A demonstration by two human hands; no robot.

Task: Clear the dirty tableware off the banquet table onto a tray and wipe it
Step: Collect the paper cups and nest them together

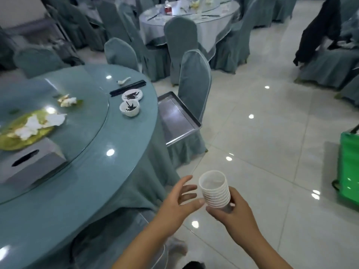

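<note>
My right hand [234, 207] grips a stack of several white plastic cups [214, 189] from below, held over the floor to the right of the round teal banquet table [108, 171]. My left hand [182, 199] is open, fingers spread, thumb touching the stack's left side. A metal tray [174, 117] rests on a covered chair at the table's right edge. On the table lie a dirty white bowl [129, 108], a small dirty plate [132, 95], black chopsticks [127, 87] and a white spoon [123, 80]. A yellow-green platter [17, 138] with crumpled napkins sits on the glass turntable [87, 121].
A grey tissue box [29, 162] stands on the turntable's near edge. Covered chairs [194, 82] ring the table. Another laid table [186, 18] is behind. A green bin [348, 167] stands on the tiled floor at right. A person in dark clothes [318, 30] bends at far right.
</note>
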